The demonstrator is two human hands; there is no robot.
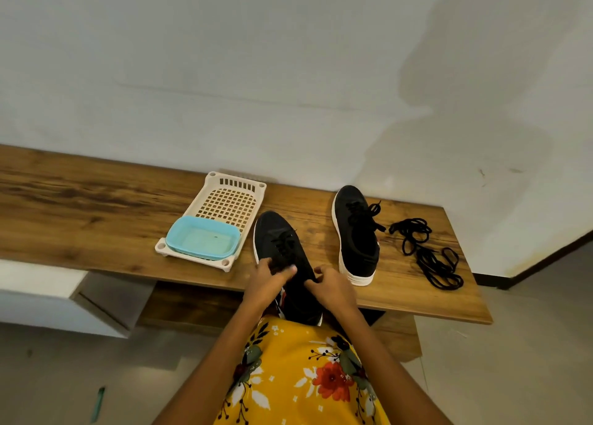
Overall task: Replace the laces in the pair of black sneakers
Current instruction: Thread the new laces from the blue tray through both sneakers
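Observation:
A black sneaker with a white sole [278, 245] lies toe away from me at the table's front edge, its heel hanging over my lap. My left hand [268, 280] pinches its black lace near the tongue. My right hand [332, 285] grips the lace on the sneaker's right side. The second black sneaker [356, 235] stands to the right, laced, with its lace ends loose. Further right lies a tangle of loose black laces [426, 249] on the wood.
A cream plastic basket tray [231, 200] holds a light blue tub [203, 241] left of the near sneaker. The wooden table [96, 212] runs along a white wall. My yellow floral dress fills the bottom.

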